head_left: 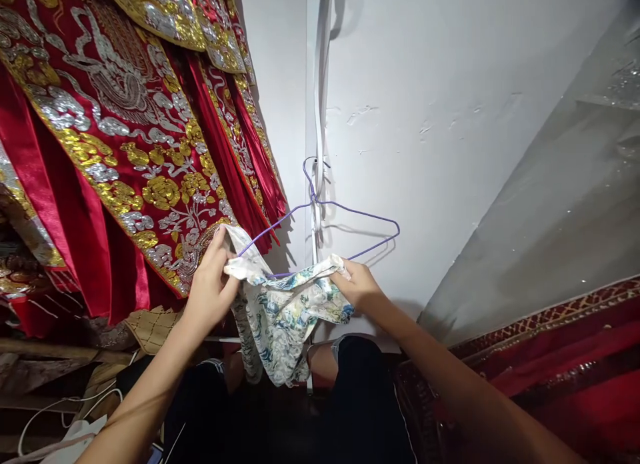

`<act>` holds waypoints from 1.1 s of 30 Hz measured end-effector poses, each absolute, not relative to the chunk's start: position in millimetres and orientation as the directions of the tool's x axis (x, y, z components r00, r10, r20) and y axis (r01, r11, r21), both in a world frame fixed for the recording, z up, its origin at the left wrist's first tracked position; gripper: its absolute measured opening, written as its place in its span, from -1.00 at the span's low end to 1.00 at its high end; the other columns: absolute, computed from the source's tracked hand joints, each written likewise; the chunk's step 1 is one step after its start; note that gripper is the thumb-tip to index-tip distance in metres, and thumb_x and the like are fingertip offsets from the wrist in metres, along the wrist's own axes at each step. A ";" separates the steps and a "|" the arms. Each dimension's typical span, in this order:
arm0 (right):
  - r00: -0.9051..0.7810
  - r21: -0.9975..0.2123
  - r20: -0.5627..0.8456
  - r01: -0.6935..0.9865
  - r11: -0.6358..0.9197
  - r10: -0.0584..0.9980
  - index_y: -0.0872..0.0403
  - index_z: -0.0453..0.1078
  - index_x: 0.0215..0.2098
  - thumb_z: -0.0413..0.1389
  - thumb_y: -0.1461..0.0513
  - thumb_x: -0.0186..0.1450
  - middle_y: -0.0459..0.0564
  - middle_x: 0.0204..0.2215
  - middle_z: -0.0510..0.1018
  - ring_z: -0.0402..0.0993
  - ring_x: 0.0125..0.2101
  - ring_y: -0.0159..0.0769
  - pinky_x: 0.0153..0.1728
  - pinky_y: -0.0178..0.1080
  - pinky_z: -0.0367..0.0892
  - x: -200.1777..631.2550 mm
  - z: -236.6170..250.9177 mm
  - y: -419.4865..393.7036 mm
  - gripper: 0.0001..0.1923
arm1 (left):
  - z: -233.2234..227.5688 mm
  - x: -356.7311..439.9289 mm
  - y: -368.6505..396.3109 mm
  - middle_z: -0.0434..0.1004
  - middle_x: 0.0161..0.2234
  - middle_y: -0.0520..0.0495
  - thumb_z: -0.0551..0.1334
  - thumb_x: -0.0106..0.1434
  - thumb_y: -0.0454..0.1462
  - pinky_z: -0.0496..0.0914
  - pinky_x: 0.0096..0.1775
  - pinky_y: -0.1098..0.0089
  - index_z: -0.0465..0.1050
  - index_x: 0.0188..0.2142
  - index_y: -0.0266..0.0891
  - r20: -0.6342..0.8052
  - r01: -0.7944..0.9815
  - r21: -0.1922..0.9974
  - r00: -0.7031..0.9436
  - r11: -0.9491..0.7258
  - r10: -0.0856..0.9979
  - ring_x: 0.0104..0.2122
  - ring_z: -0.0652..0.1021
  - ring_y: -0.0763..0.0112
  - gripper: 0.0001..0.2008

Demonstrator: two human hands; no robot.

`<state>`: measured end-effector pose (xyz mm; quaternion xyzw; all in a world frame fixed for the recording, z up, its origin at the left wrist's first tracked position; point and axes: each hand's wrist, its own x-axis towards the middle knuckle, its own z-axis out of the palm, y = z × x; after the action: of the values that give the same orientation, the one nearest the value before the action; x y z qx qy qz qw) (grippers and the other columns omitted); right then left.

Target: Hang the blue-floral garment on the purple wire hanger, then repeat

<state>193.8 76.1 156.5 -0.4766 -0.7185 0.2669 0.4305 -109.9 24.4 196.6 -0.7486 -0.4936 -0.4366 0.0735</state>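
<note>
A white garment with a blue, green and yellow floral print (290,317) hangs between my two hands, its lower part drooping over my lap. My left hand (213,274) pinches the garment's edge at the left, where one arm of a purple wire hanger (357,211) passes into the cloth. With fingers partly hidden by fabric, my right hand (357,284) grips the upper edge on the other side. The hanger's right arm is bare, and its hook rests at a white vertical pole (319,111).
Red satin costumes (125,131) with gold and silver embroidery hang at the left. Behind the pole is a white wall (425,117). Clear plastic sheeting (560,204) covers the right side, above red cloth (575,377). A white cable (65,404) lies at lower left.
</note>
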 end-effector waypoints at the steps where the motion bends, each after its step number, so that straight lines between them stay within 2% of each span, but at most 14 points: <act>1: -0.169 -0.813 0.358 0.427 0.395 0.918 0.08 0.41 -0.43 0.08 0.15 0.23 -0.09 -0.51 0.47 0.33 -0.40 -0.23 -0.36 -0.27 0.19 189.0 156.8 74.7 -0.82 | 205.4 -106.1 25.0 -0.09 0.46 -0.28 0.12 0.34 -0.29 0.14 0.32 -0.07 0.41 -0.07 -0.22 0.730 0.801 0.294 0.164 -0.521 0.664 0.42 0.07 -0.03 -0.80; 5: -0.208 -0.889 0.325 0.267 0.373 0.922 0.08 0.45 -0.38 0.06 0.18 0.24 -0.11 -0.47 0.49 0.32 -0.40 -0.28 -0.37 -0.32 0.18 165.2 163.6 61.5 -0.83 | 235.6 -90.1 48.5 -0.39 0.49 -0.20 0.17 0.36 -0.26 0.12 0.32 -0.07 0.29 0.20 -0.17 0.701 0.792 0.169 0.322 -0.586 0.637 0.44 -0.05 -0.06 -0.58; 7: -0.242 -0.889 0.342 0.229 0.397 0.908 0.07 0.45 -0.35 0.04 0.19 0.27 -0.13 -0.45 0.48 0.32 -0.39 -0.29 -0.35 -0.32 0.19 158.2 166.8 56.2 -0.82 | 238.0 -87.8 71.8 -0.24 0.48 -0.26 0.24 0.32 -0.23 0.17 0.30 -0.06 0.22 0.27 -0.17 0.676 0.815 0.165 0.316 -0.555 0.666 0.42 0.06 -0.09 -0.46; 8: -0.249 -0.884 0.352 0.228 0.408 0.902 0.08 0.45 -0.34 0.03 0.20 0.28 -0.13 -0.45 0.47 0.31 -0.38 -0.30 -0.34 -0.32 0.19 157.6 167.7 55.0 -0.82 | 235.0 -88.3 83.8 -0.07 0.45 -0.33 0.27 0.31 -0.19 0.22 0.27 -0.05 0.20 0.29 -0.20 0.654 0.834 0.190 0.286 -0.517 0.701 0.38 0.17 -0.11 -0.41; 10: -0.244 -0.880 0.351 0.244 0.408 0.904 0.09 0.45 -0.33 0.03 0.19 0.30 -0.13 -0.45 0.45 0.31 -0.37 -0.29 -0.31 -0.31 0.19 162.1 168.0 55.6 -0.82 | 222.9 -90.2 103.2 0.36 0.24 -0.40 0.25 0.32 -0.09 0.37 0.13 0.01 0.27 0.22 -0.28 0.559 0.858 0.272 0.228 -0.436 0.797 0.20 0.44 -0.09 -0.45; 12: -0.239 -0.881 0.343 0.253 0.399 0.908 0.10 0.44 -0.33 0.04 0.19 0.31 -0.13 -0.45 0.42 0.29 -0.37 -0.30 -0.31 -0.31 0.19 170.9 166.7 58.1 -0.82 | 208.7 -89.4 112.1 0.59 -0.04 -0.29 0.16 0.38 -0.03 0.46 -0.04 0.13 0.38 0.09 -0.27 0.462 0.856 0.345 0.203 -0.386 0.863 -0.05 0.60 0.01 -0.56; 14: -0.245 -0.880 0.346 0.250 0.404 0.906 0.09 0.44 -0.32 0.05 0.18 0.31 -0.13 -0.45 0.40 0.27 -0.37 -0.31 -0.31 -0.31 0.19 178.8 165.0 59.9 -0.82 | 198.5 -83.8 110.7 0.62 -0.15 -0.18 0.10 0.41 -0.05 0.46 -0.13 0.20 0.40 0.05 -0.20 0.477 0.843 0.363 0.197 -0.396 0.856 -0.16 0.62 0.08 -0.64; 17: -0.269 -0.878 0.352 0.239 0.416 0.897 0.08 0.42 -0.32 0.05 0.18 0.32 -0.14 -0.45 0.39 0.26 -0.38 -0.31 -0.31 -0.31 0.18 182.1 164.6 59.2 -0.84 | 196.7 -68.5 102.2 0.54 -0.01 -0.18 0.08 0.40 -0.19 0.42 -0.08 0.22 0.33 0.12 -0.16 0.636 0.836 0.311 0.170 -0.451 0.753 -0.05 0.57 0.10 -0.67; 20: -0.275 -0.865 0.364 0.255 0.433 0.890 0.07 0.38 -0.35 0.04 0.19 0.32 -0.14 -0.46 0.37 0.24 -0.39 -0.32 -0.34 -0.30 0.16 177.2 167.8 57.0 -0.85 | 206.4 -53.0 101.6 0.49 0.05 -0.20 0.06 0.38 -0.30 0.39 -0.04 0.24 0.35 0.09 -0.19 0.709 0.818 0.280 0.177 -0.502 0.683 0.02 0.53 0.12 -0.69; 25: -0.268 -0.846 0.373 0.294 0.444 0.888 0.06 0.38 -0.36 0.03 0.21 0.31 -0.14 -0.47 0.39 0.27 -0.41 -0.31 -0.36 -0.29 0.18 171.9 172.1 51.3 -0.86 | 220.5 -42.7 116.1 0.58 -0.25 -0.07 -0.01 0.49 -0.12 0.34 -0.25 0.34 0.41 -0.04 -0.14 0.689 0.785 0.319 0.193 -0.531 0.699 -0.26 0.58 0.23 -0.72; 27: -0.175 -0.848 0.386 0.319 0.423 0.906 0.04 0.46 -0.23 0.05 0.22 0.29 -0.10 -0.37 0.50 0.36 -0.37 -0.26 -0.32 -0.27 0.25 176.0 173.0 47.1 -0.83 | 223.2 -46.1 120.9 0.53 -0.38 -0.03 -0.04 0.51 -0.11 0.30 -0.31 0.37 0.42 -0.17 -0.15 0.681 0.780 0.292 0.237 -0.554 0.693 -0.37 0.55 0.29 -0.69; 29: 0.033 -0.839 0.464 0.339 0.426 0.885 0.01 0.47 -0.04 0.08 0.23 0.26 -0.03 -0.17 0.57 0.45 -0.25 -0.18 -0.23 -0.22 0.33 186.6 175.7 44.8 -0.69 | 226.9 -52.9 123.4 0.48 -0.40 -0.04 -0.02 0.50 -0.14 0.28 -0.32 0.38 0.41 -0.27 -0.16 0.696 0.786 0.227 0.282 -0.575 0.660 -0.39 0.51 0.31 -0.69; 31: 0.261 -0.802 0.578 0.355 0.480 0.773 0.00 0.42 0.10 0.12 0.20 0.23 0.05 0.04 0.52 0.47 -0.11 -0.10 -0.14 -0.15 0.38 205.6 181.8 48.1 -0.55 | 233.2 -60.9 123.3 0.45 -0.39 -0.06 0.02 0.48 -0.16 0.26 -0.32 0.37 0.40 -0.34 -0.18 0.716 0.801 0.154 0.313 -0.578 0.624 -0.39 0.48 0.31 -0.69; 33: 0.371 -0.765 0.641 0.372 0.525 0.672 0.02 0.33 0.23 0.18 0.17 0.19 0.13 0.14 0.46 0.49 -0.08 -0.06 -0.13 -0.11 0.41 232.9 190.9 58.6 -0.39 | 241.8 -67.4 121.4 0.41 -0.39 -0.06 0.05 0.46 -0.17 0.25 -0.33 0.36 0.38 -0.39 -0.19 0.728 0.807 0.107 0.334 -0.581 0.599 -0.39 0.45 0.32 -0.69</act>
<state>232.9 58.6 190.9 -0.4745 -0.5496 0.1104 0.6786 -67.4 121.4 241.8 -0.8049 -0.4366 -0.3774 0.1381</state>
